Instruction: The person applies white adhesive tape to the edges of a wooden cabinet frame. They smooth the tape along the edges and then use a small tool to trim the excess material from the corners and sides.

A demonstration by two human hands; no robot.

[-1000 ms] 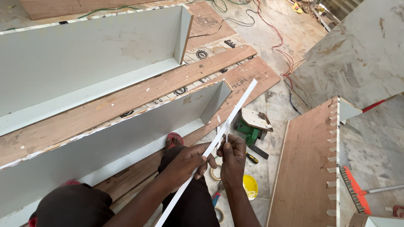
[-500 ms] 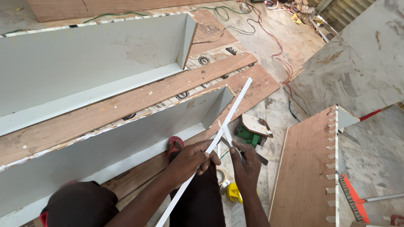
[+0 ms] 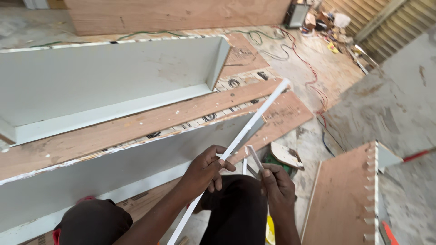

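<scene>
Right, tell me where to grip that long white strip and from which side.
Grip the long white strip near its lower middle, where the left hand already wraps it, coming from the left side. It is thin, flat and slants up to the right, so a hold near the middle probably limits its flexing. The right hand pinches a short white offcut beside it.

Looked like a carpentry workshop: plywood sheets (image 3: 177, 16) leaned about, grey-painted cabinet carcasses (image 3: 113, 81) lay on dusty concrete floor (image 3: 345, 109), power cords (image 3: 313, 77) trailed, scraps cluttered the corner (image 3: 327, 22).
</scene>
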